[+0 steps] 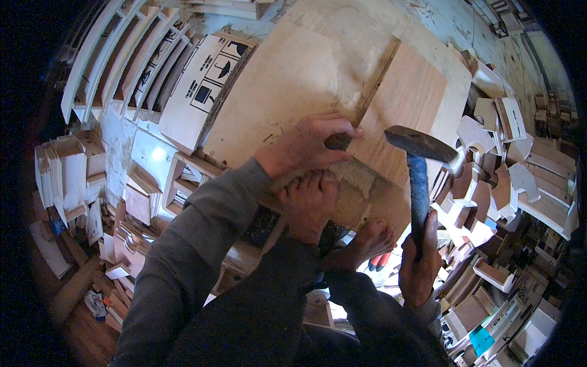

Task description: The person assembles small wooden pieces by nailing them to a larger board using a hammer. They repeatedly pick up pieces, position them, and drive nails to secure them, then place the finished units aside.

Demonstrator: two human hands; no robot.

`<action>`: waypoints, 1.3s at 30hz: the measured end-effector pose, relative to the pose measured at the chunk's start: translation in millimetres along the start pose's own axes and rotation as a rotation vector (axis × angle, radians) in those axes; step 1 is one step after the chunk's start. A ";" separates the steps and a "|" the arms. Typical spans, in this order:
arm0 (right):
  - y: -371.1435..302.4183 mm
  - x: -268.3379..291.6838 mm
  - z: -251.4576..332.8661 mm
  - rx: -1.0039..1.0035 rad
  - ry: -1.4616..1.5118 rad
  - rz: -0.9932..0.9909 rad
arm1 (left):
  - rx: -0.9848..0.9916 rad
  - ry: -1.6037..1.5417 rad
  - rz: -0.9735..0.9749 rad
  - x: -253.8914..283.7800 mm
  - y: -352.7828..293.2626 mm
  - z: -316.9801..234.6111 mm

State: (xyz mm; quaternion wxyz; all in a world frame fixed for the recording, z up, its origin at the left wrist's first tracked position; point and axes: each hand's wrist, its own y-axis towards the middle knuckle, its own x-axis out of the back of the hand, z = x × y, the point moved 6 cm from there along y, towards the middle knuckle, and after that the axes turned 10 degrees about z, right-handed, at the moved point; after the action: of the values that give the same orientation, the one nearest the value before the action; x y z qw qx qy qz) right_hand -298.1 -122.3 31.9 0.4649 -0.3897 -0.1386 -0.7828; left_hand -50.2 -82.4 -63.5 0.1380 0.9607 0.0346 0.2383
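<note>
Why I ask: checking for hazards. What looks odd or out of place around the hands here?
Bare feet are braced on the plywood sheet, just below the left hand and near the raised hammer in the right hand.

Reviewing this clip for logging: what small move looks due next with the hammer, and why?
Probably a short downward tap: the right hand holds the hammer raised, its head just right of the dark tool that the left hand steadies on the wooden board. A bare foot braces the work.
</note>
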 end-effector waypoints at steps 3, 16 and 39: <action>5.0 -11.0 -6.8 -0.229 -0.165 0.283 | 0.036 -0.008 0.012 -0.4 -1.8 4.4; -0.3 -11.6 -25.1 -0.261 0.017 0.110 | 0.044 0.032 0.000 4.0 -4.3 -2.3; -21.6 -34.8 -70.1 -0.376 0.422 -0.065 | 0.364 -0.381 0.014 -6.3 15.1 20.7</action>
State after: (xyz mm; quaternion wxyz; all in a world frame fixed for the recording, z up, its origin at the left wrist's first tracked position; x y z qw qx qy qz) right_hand -340.7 -129.9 -36.8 0.3776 -0.2930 0.0962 -0.8731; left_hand -46.1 -102.9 -79.7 -0.0349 0.9975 0.0436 0.0440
